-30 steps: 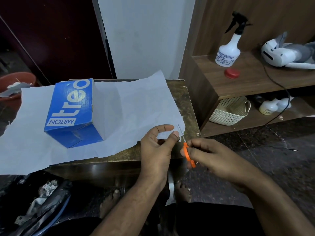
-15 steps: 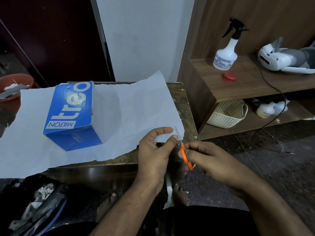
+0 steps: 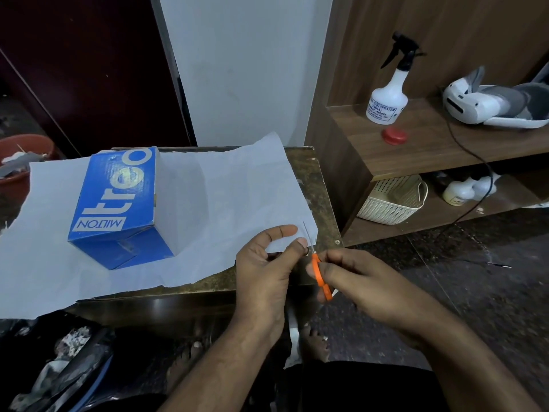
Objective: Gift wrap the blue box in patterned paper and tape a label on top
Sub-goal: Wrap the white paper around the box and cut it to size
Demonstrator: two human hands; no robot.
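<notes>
Orange scissors [image 3: 320, 275] — right hand [image 3: 365, 283] curled.

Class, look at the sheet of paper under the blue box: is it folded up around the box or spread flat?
Spread flat. The paper lies open across the table, and the blue box has every visible side uncovered.

Spray bottle [image 3: 388, 96] and red cap [image 3: 394, 136] on shelf [image 3: 439, 147]; basket [image 3: 392, 200] below.
</notes>
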